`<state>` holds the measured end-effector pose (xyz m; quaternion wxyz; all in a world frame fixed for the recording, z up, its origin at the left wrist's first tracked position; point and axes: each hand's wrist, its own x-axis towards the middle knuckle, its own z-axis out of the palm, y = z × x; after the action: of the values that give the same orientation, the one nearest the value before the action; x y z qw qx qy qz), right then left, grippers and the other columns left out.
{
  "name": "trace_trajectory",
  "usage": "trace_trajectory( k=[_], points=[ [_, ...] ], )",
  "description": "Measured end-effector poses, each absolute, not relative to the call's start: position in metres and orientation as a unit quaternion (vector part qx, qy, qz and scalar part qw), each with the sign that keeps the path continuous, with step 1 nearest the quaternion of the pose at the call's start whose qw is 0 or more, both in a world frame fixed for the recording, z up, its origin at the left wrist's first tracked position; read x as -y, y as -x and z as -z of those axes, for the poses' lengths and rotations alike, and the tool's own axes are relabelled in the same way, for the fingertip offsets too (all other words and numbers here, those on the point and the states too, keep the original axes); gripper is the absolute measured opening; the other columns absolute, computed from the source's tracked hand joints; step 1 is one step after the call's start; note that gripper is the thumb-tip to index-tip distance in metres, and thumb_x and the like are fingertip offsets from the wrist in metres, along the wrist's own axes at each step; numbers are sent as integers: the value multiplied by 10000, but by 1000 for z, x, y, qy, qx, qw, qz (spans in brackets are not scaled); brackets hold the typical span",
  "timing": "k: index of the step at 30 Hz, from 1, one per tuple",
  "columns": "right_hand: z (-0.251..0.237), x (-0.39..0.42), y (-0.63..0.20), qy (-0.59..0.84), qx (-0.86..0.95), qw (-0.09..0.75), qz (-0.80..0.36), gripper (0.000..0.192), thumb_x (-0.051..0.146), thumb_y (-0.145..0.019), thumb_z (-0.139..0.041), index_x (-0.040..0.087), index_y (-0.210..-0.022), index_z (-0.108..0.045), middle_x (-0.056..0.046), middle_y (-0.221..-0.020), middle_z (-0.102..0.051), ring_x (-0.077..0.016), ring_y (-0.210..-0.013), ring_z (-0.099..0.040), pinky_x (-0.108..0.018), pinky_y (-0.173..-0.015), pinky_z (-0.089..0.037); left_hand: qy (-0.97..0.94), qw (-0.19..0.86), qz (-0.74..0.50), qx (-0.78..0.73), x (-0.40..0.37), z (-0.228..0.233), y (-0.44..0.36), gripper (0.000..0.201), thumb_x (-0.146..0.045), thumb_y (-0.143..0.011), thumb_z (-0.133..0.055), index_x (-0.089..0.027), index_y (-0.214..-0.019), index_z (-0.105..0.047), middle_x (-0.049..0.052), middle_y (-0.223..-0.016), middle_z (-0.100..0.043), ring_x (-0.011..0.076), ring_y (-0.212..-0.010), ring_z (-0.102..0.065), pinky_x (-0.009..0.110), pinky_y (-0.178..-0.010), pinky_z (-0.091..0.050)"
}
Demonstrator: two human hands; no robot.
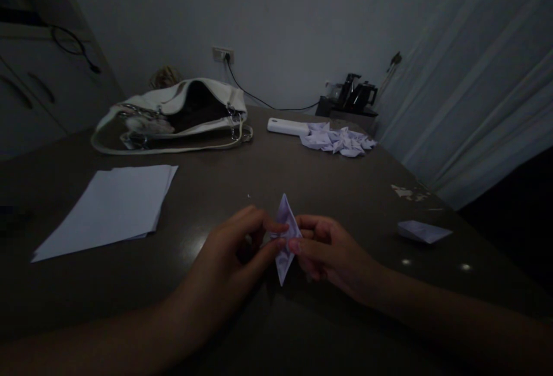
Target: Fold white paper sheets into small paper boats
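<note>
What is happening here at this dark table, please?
A person is holding a small folded piece of pale lilac paper between both hands, just above the dark brown table. The left hand and the right hand both pinch it with the fingers. A stack of flat white sheets lies to the left, a heap of finished folded paper pieces at the far side, and one more folded piece to the right. A white handbag lies behind.

Two hands point(228, 261) point(328, 252), one bag point(173, 114), two folded papers point(286, 238) point(423, 231)
</note>
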<state>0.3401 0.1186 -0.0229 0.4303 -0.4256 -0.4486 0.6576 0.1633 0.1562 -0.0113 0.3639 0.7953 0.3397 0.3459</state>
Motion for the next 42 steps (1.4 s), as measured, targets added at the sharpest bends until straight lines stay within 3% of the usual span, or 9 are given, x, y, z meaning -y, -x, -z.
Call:
trace_trajectory(
  k=[11, 23, 35, 42],
  points=[
    [20, -120, -341, 387, 441, 447, -675, 265, 369, -768, -719, 132, -839, -623, 98, -435, -430, -20, -353, -297, -163, -366, -205, -782, 366, -356, -357, -156, 15, -162, 178, -216, -787, -625, -222, -965, -629, -34, -717, -515, 114, -596, -490, 201, -516, -389],
    [20, -121, -344, 357, 408, 442, -715, 249, 353, -811, -672, 143, -733, -563, 90, -454, -419, -21, -367, -270, -165, -367, -206, -772, 372, -358, -370, -159, 9, -164, 111, -223, -729, -636, -194, -819, -694, -31, -663, -483, 103, -544, -450, 200, -475, -360],
    [21, -120, -344, 343, 407, 446, -720, 280, 315, -837, -647, 146, -657, -513, 81, -452, -419, -16, -369, -287, -152, -365, -199, -770, 381, -347, -375, -158, 7, -163, 111, -203, -725, -648, -188, -816, -710, -30, -652, -488, 108, -555, -457, 213, -495, -367],
    [21, -121, -343, 336, 405, 454, -719, 164, 299, -862, -618, 136, -857, -598, 82, -473, -438, -26, -380, -305, -144, -375, -232, -787, 359, -372, -338, -158, 10, -162, 168, -221, -836, -572, -204, -954, -691, -18, -723, -495, 111, -609, -502, 206, -519, -399]
  ],
)
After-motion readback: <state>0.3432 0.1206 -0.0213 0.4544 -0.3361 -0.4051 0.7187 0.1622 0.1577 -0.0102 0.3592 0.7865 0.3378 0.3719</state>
